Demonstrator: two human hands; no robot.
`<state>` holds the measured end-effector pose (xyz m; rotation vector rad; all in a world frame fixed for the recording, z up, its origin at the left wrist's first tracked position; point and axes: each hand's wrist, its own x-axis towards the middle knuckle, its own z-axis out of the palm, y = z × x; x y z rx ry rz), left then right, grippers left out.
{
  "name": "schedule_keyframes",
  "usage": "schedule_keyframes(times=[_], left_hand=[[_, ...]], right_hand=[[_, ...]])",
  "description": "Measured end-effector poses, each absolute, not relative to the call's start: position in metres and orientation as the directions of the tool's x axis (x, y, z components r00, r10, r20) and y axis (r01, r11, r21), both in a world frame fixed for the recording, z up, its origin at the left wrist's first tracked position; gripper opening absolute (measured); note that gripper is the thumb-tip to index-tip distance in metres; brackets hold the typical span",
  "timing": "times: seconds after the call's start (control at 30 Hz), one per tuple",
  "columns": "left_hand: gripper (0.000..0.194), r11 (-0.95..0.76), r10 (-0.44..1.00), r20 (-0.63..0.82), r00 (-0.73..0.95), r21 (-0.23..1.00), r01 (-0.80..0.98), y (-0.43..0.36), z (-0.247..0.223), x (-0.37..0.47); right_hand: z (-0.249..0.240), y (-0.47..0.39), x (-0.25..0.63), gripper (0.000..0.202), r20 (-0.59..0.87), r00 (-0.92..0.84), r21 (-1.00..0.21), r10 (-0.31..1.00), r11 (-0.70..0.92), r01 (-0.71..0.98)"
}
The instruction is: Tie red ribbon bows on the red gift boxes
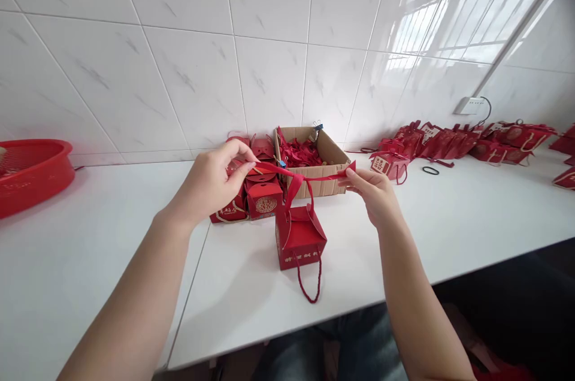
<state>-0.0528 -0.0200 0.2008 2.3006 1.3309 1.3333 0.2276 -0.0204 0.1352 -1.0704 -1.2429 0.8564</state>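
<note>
A small red gift box [302,237] with pale printing and a dark red cord handle [309,294] stands on the white table in front of me. A red ribbon [294,188] rises from its top and is crossed above the box, its two ends drawn out to either side. My left hand [220,180] pinches one ribbon end between thumb and fingers. On the other side, my right hand [369,187] pinches the opposite end, whose tip sticks up past the fingers. Both hands are above the box and apart from it.
Behind the box, an open cardboard carton [335,153] holds many red ribbon pieces. Several finished-looking red boxes [264,198] stand left of it, with more red boxes [449,144] along the wall at right. A red plastic basket [40,174] sits far left; a black ring [430,170] lies at right.
</note>
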Motion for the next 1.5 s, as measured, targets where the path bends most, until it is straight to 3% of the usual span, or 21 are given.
schedule_keyframes(times=[0.3,0.4,0.53,0.73,0.97,1.17,1.5], left_hand=[[0.019,-0.416,0.895,0.445,-0.031,0.86,0.296,-0.039,0.183,-0.088],[0.02,-0.364,0.921,0.385,-0.068,0.907,0.211,-0.042,0.173,-0.096],[0.021,-0.275,0.943,0.312,-0.118,0.926,0.259,-0.045,0.156,-0.105],[0.021,-0.15,0.956,0.251,-0.15,0.862,0.484,-0.043,0.124,-0.119],[0.015,0.038,0.945,0.215,-0.246,0.674,0.738,-0.035,0.098,-0.13],[0.017,0.08,0.948,0.209,-0.239,0.572,0.817,-0.037,0.09,-0.127],[0.021,0.11,0.949,0.19,-0.252,0.548,0.829,-0.037,0.083,-0.123]], right_hand=[[0.1,-0.039,0.244,0.037,0.152,0.284,-0.988,0.947,0.148,0.037],[0.091,-0.044,0.251,0.036,0.114,0.321,-0.993,0.94,0.109,0.034],[0.078,-0.051,0.263,0.036,0.073,0.363,-0.997,0.929,0.056,0.058],[0.053,-0.056,0.28,0.038,-0.002,0.404,-0.998,0.915,-0.027,0.058],[0.01,-0.058,0.3,0.04,-0.121,0.441,-0.99,0.889,-0.074,-0.123],[-0.003,-0.064,0.302,0.04,-0.114,0.442,-0.975,0.89,-0.015,-0.221],[-0.011,-0.066,0.299,0.04,-0.077,0.531,-0.964,0.844,0.073,-0.254]])
